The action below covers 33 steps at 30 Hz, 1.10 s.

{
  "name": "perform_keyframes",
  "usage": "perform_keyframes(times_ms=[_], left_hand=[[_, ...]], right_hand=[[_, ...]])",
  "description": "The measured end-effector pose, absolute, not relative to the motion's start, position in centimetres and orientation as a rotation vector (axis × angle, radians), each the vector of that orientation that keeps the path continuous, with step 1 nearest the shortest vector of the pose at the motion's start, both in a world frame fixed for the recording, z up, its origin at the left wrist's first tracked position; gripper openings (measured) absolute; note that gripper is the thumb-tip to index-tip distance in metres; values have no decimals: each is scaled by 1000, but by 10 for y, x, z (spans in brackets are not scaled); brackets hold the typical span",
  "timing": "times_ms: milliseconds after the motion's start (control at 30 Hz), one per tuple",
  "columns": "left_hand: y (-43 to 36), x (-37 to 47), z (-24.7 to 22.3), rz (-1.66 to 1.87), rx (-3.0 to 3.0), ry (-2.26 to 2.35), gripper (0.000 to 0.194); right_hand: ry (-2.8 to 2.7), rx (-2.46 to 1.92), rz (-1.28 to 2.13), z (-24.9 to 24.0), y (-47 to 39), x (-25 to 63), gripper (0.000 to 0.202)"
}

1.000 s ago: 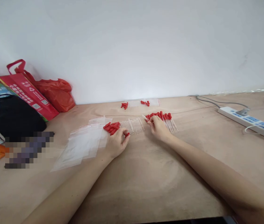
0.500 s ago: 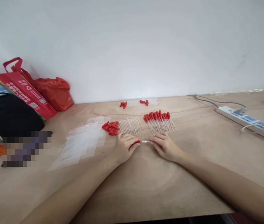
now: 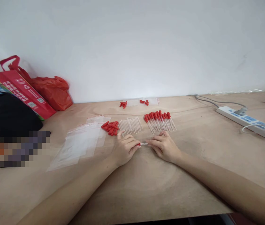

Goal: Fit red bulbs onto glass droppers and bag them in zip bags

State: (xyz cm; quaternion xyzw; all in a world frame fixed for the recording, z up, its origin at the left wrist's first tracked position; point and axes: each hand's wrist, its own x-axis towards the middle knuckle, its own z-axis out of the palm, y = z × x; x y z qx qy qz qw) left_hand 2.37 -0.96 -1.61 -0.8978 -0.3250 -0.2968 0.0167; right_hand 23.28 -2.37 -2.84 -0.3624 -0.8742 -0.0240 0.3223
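My left hand point(image 3: 125, 150) is closed on a red rubber dropper bulb point(image 3: 138, 144), mostly covered by the fingers. My right hand point(image 3: 164, 147) pinches a clear glass dropper tube point(image 3: 144, 144), its end meeting the bulb's mouth; how deep it sits I cannot tell. Just beyond my left hand lie a pile of loose red bulbs point(image 3: 110, 127) and a row of bare glass tubes point(image 3: 130, 125). Past my right hand, several droppers with bulbs fitted point(image 3: 158, 118) lie side by side, bulbs pointing away from me.
Clear zip bags point(image 3: 79, 145) overlap on the left of the wooden table point(image 3: 151, 193). More red bulbs point(image 3: 123, 104) lie near the wall. A red plastic bag point(image 3: 52, 92) and a black bag point(image 3: 12, 114) stand at far left. A power strip point(image 3: 249, 122) with cables lies right.
My right hand has moved left with the glass tube, closing the small gap to the red bulb. My left hand stays nearly in place, its index finger lifted more.
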Motion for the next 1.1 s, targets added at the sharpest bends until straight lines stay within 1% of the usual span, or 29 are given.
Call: perform_keyframes(times_ms=[167,500,733,800,1100], left_hand=[[-10,23,-16,-907,-2801,-988,13],[-11,23,-17,-974,-2853,-915,17],[-13,24,-15,-886,-2822,-963,14],[-12,24,-14,-871,-2816,-958,14],[-11,26,-15,-826,-2860,-870,16]], right_hand=[[-2306,-922,-168,-30,-23,233,25],[-2374,-869,-149,-28,-15,229,23],[-2428,-806,-472,-25,-13,225,26],[-2431,-804,-518,-23,-15,224,26],[-2419,-789,-383,-21,-17,216,29]])
